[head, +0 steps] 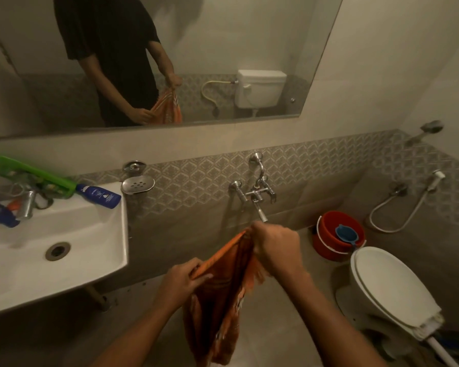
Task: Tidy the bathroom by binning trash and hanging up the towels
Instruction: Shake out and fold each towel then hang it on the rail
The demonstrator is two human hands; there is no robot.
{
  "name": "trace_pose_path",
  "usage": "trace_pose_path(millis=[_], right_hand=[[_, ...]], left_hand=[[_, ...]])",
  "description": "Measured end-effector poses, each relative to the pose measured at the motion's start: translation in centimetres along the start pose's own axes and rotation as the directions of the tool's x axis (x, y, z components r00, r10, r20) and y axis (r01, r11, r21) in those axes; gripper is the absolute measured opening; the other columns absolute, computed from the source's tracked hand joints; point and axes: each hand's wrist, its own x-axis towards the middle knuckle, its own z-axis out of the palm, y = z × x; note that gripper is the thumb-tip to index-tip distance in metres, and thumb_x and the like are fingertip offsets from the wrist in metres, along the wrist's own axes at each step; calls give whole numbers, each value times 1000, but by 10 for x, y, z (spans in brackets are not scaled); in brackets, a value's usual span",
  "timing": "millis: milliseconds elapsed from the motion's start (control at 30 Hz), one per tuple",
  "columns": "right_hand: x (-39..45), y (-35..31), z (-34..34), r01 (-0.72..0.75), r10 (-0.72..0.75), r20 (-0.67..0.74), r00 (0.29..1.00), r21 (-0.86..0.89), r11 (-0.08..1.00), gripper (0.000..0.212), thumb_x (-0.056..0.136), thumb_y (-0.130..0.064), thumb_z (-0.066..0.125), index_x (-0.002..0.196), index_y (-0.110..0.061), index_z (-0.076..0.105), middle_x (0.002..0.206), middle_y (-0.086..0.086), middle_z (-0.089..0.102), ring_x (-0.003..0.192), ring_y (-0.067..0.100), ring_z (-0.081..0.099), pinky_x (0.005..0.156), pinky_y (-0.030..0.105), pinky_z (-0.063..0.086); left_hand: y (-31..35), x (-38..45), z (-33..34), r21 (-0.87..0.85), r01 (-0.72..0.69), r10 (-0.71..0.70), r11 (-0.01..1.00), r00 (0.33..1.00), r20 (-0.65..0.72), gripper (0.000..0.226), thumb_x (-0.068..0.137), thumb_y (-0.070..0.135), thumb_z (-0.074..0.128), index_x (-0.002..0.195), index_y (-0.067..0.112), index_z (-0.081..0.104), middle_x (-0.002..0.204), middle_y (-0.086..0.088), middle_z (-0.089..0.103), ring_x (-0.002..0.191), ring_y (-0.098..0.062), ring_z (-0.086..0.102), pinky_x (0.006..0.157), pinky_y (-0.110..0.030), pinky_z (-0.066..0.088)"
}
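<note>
Cloth is what we handle: the orange towel [220,295] hangs in mid-air, limp, light and soft by the look of it, so it should fold wherever unsupported. At left, the sink [90,234] rim juts out near our elbow. Our left hand [182,280] pinches the top hem; our right hand [276,247] clamps a bunched corner higher up, just below the wall tap [255,194]. Gripping the hem corners seems best. Rightward, the red bucket [329,234] and toilet [390,284] crowd the floor.

Orange striped towel [217,300] — bunched, fringed edge, hanging loose in mid-air — top edge stretched taut
</note>
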Motion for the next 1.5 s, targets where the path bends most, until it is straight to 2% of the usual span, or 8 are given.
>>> trace_pose_path(millis=[233, 500, 667, 767, 867, 1100, 1333, 1500], right_hand=[[-7, 97, -21, -594, 597, -26, 802, 77, 801, 22, 100, -27, 50, 98, -12, 66, 92, 19, 71, 88, 40, 67, 67, 38, 42], [-24, 76, 17, -572, 535, 350, 769, 1, 820, 19, 97, -34, 55, 111, -24, 62, 95, 0, 68, 88, 20, 67, 79, 43, 59], [-27, 14, 26, -149, -66, 588, 806, 310, 939, 67, 75, -67, 69, 132, -37, 49, 87, -2, 71, 88, 17, 68, 72, 34, 52], [-30, -26, 31, 14, -171, 498, 850, 303, 953, 51, 85, -66, 57, 121, -29, 55, 100, 4, 72, 100, 27, 66, 72, 36, 44], [-28, -31, 36, 20, -103, 369, 924, 223, 975, 25, 96, -44, 49, 98, -20, 57, 93, 9, 70, 95, 35, 66, 65, 36, 34], [-18, 13, 20, -146, 55, 250, 967, 363, 920, 29, 88, -49, 47, 98, -33, 70, 84, -8, 74, 81, 11, 69, 62, 31, 47], [-19, 77, 14, -486, 431, 236, 871, 545, 684, 19, 98, -18, 59, 100, -21, 77, 87, -4, 74, 83, 16, 68, 66, 31, 49], [-25, 94, 35, -503, 346, 390, 853, 439, 744, 17, 97, -25, 61, 89, -33, 74, 85, -8, 74, 82, 13, 68, 75, 41, 58]], left_hand=[[-53, -30, -19, 27, 160, -159, 987, 987, -15, 36, 66, 64, 62, 91, 40, 69, 81, 15, 72, 77, 3, 67, 67, -24, 48], [4, 4, -42, -75, -18, 16, 997, 999, -34, 15, 79, 41, 71, 86, 28, 73, 88, 15, 72, 88, -2, 67, 84, -29, 52], [45, 20, -30, -38, -127, 125, 991, 991, -53, 11, 82, 40, 72, 92, 35, 76, 84, 14, 67, 83, -1, 65, 76, -32, 53], [65, 25, -23, -17, -196, 195, 980, 979, -66, 10, 82, 36, 74, 90, 31, 71, 81, 11, 62, 78, -2, 62, 71, -32, 51], [74, 23, -27, 10, -199, 199, 980, 977, -78, 17, 82, 35, 76, 82, 26, 62, 79, 12, 58, 75, -1, 57, 68, -26, 45], [-5, -12, -34, 158, 23, -29, 987, 999, 37, 8, 80, 41, 58, 85, 41, 64, 82, 15, 58, 78, -6, 61, 69, -31, 49], [-60, -45, -60, 187, 289, -295, 939, 955, 7, 20, 78, 48, 64, 86, 33, 75, 83, 15, 69, 81, -1, 66, 75, -31, 53], [-59, -37, -78, 19, 335, -329, 942, 933, -146, 13, 87, 27, 64, 89, 33, 76, 89, 12, 75, 87, -1, 68, 80, -27, 54]])
